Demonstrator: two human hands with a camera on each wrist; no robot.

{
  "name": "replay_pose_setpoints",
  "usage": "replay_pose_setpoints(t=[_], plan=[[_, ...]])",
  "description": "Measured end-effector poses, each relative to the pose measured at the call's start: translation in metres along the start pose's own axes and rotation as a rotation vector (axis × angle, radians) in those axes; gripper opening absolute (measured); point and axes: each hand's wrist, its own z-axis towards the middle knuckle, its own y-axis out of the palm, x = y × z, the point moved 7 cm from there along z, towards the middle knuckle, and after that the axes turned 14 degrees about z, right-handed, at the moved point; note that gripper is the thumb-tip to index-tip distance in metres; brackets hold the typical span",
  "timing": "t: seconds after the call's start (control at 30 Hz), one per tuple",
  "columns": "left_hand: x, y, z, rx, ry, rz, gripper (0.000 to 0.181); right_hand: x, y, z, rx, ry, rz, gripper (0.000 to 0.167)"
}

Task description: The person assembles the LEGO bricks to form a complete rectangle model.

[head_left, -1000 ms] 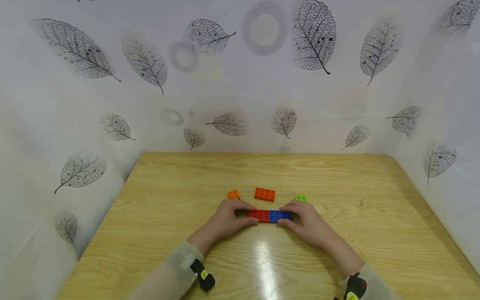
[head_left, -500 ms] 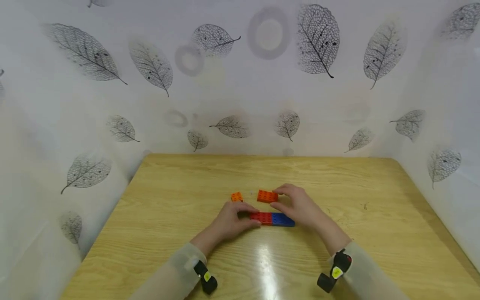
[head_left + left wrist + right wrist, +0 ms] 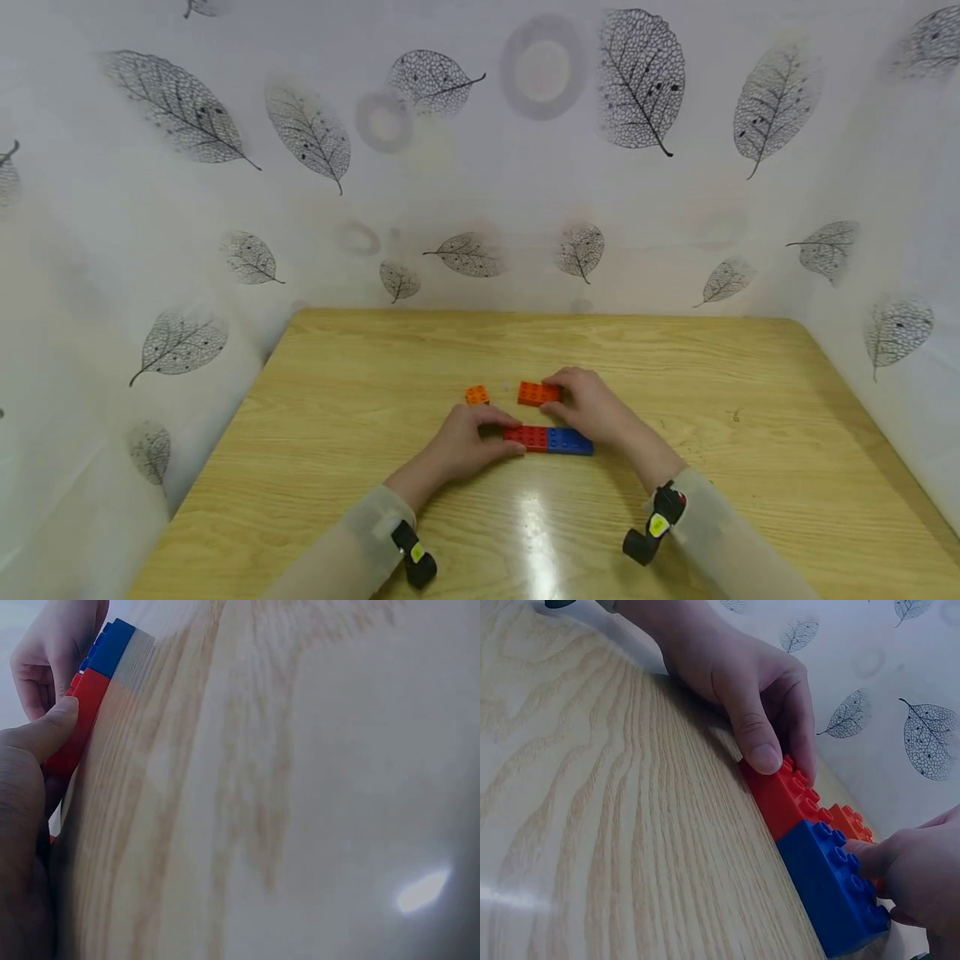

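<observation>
The red brick (image 3: 532, 438) and the blue brick (image 3: 570, 442) lie end to end in a row on the table. My left hand (image 3: 463, 446) grips the red brick's left end between thumb and fingers. Behind the row, my right hand (image 3: 596, 407) has its thumb and fingers around the right end of an orange-red brick (image 3: 532, 393). In the right wrist view the blue brick (image 3: 829, 892) stands nearest, with the right hand (image 3: 922, 874) beside it. The left wrist view shows the left thumb on the red brick (image 3: 81, 724).
A small orange brick (image 3: 477, 394) lies on the table (image 3: 360, 375) behind my left hand. A white cloth with a leaf print hangs behind the table and along both sides.
My right hand has let go of the blue brick and moved back and left to the orange-red brick. The left hand keeps its hold. The green brick no longer shows.
</observation>
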Motion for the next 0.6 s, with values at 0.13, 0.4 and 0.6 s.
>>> replay_pose_setpoints(t=[0.13,0.4,0.6], plan=[[0.0,0.001,0.0,0.001,0.0,0.0,0.03,0.001,-0.001,0.0,0.016,-0.006,0.011,0.037],[0.001,0.002,-0.001,-0.002,-0.002,0.006,0.03,-0.008,-0.007,-0.013,0.032,-0.002,0.071,0.036],[0.0,0.001,0.0,0.008,0.007,0.013,0.029,-0.017,-0.01,-0.025,0.029,-0.041,0.089,0.035]])
